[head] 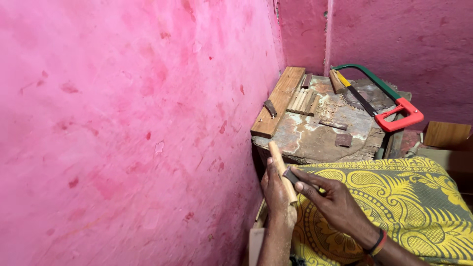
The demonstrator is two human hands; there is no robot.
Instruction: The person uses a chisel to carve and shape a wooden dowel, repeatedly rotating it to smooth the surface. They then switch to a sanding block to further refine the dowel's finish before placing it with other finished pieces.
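My left hand (277, 193) grips a pale round wooden stick (276, 155) that points up and away toward the worn workbench (315, 140). My right hand (332, 199) pinches a small dark flat piece (290, 175), perhaps sandpaper, against the side of the stick just above my left fingers. A red and black band circles my right wrist. Both hands hover over a yellow and green patterned cloth (394, 192) on my lap.
A pink wall fills the left. On the bench lie a wooden plank (279, 101), several pale sticks (303, 101), shavings, small dark blocks (343, 140), a round saw blade (370, 93) and a hacksaw with green frame and red handle (394, 106). A wooden board (446, 134) stands right.
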